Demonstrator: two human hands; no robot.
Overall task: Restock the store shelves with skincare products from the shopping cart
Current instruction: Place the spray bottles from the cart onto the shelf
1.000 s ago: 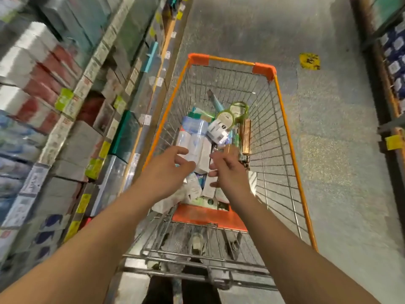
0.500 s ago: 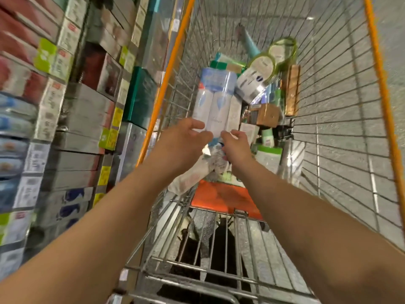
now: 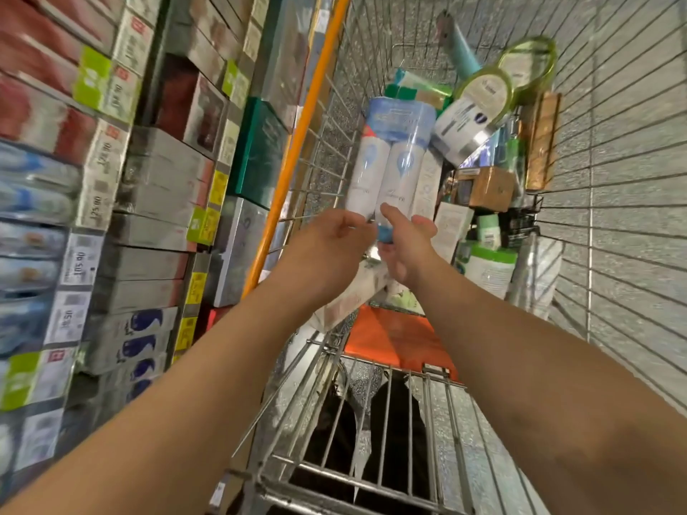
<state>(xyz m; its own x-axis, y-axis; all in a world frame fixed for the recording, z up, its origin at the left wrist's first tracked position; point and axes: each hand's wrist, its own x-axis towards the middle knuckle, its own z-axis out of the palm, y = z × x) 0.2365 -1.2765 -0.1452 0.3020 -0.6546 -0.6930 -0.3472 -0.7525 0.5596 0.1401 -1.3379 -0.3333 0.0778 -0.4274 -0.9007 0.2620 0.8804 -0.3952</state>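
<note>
A wire shopping cart [image 3: 613, 202] with an orange rim holds several skincare products. A clear-wrapped twin pack of white bottles with blue drop logos [image 3: 390, 169] stands on end near the cart's left side. My left hand [image 3: 327, 247] and my right hand [image 3: 405, 247] meet at the pack's lower end; both pinch it, the right one with its thumb on the front and a blue cap showing under the fingers. Beside the pack lie a white tub with a green lid [image 3: 472, 113], a gold box [image 3: 487, 187] and a green-lidded white jar [image 3: 490, 269].
Store shelves [image 3: 111, 202] packed with boxed products and price tags run along the left, close to the cart's orange rail [image 3: 297, 143]. The orange child-seat flap [image 3: 397, 340] lies below my hands. Speckled grey floor shows through the wire on the right.
The camera has closed in on the cart. Both hands have reached deeper and moved from a small item near the seat onto the lower end of the twin pack.
</note>
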